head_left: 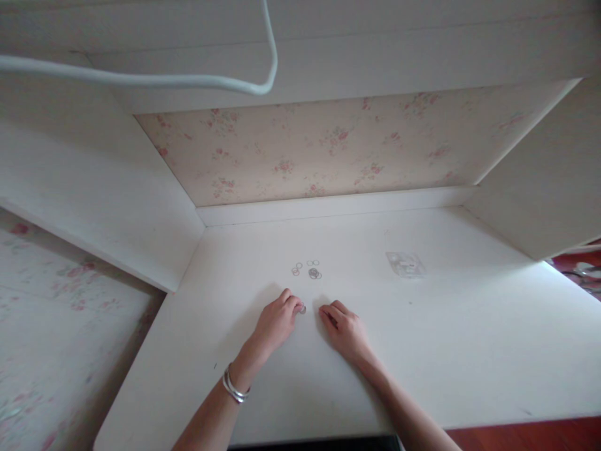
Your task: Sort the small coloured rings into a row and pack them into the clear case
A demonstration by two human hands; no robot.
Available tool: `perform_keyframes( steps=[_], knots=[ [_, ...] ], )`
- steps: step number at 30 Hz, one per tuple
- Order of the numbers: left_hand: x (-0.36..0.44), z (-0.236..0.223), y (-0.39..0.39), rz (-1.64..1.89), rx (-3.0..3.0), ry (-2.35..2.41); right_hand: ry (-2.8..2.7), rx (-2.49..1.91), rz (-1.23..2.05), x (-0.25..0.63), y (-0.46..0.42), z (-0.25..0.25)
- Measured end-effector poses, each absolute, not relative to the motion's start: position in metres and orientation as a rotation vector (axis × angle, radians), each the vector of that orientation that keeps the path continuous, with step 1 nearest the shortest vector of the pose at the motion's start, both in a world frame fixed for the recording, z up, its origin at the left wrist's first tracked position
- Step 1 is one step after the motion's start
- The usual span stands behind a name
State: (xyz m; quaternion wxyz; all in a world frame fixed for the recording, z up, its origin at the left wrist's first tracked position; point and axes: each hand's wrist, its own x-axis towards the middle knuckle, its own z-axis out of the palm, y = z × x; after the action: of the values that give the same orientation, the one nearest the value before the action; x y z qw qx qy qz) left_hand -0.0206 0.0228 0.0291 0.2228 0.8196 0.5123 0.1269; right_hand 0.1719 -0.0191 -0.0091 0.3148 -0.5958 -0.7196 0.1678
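Observation:
Just above the white desk [451, 338], my left hand [278, 317] is closed in a pinch on a small thin ring [303, 309] that pokes out past the fingertips. My right hand [342, 329] rests on the desk a short way to the right, fingers curled in; whether anything is inside them is hidden. Beyond both hands lies a small pile of thin rings [314, 274]. A pair of rings [312, 263] lies just behind the pile, and a few more rings [296, 270] lie to its left.
A clear plastic bag [405, 265] lies flat at the right. White side panels [94, 169] and a low back strip [338, 207] bound the desk. A white cable or tube [188, 81] crosses the upper left, close to the camera.

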Motion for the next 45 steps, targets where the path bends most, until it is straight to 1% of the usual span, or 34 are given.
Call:
perform_keyframes(
  steps=[6,12,15,21,26,35,40,45],
  knots=[
    [-0.018,0.024,0.021,0.386,2.265,1.334,-1.911,-1.58,0.438,0.172,-0.019,-0.008],
    [-0.037,0.027,0.031,0.759,2.086,1.389,-1.897,-1.59,0.467,0.172,-0.02,-0.008],
    [-0.056,0.022,0.034,0.854,1.968,1.479,-1.89,-1.592,0.482,0.173,-0.02,-0.01],
    [-0.076,0.002,0.031,0.864,1.636,1.587,-1.851,-1.617,0.531,0.168,-0.016,-0.01],
    [-0.08,0.0,0.032,0.913,1.499,1.556,-1.862,-1.627,0.586,0.157,-0.002,0.0],
    [-0.081,-0.004,0.031,0.955,1.482,1.483,-2.15,-1.887,0.445,0.124,0.057,0.027],
    [-0.083,-0.007,0.032,0.984,1.483,1.487,-2.247,-1.984,0.42,0.11,0.087,0.025],
    [-0.083,-0.008,0.032,0.983,1.486,1.49,-2.26,-1.978,0.374,0.111,0.089,0.018]
  ],
)
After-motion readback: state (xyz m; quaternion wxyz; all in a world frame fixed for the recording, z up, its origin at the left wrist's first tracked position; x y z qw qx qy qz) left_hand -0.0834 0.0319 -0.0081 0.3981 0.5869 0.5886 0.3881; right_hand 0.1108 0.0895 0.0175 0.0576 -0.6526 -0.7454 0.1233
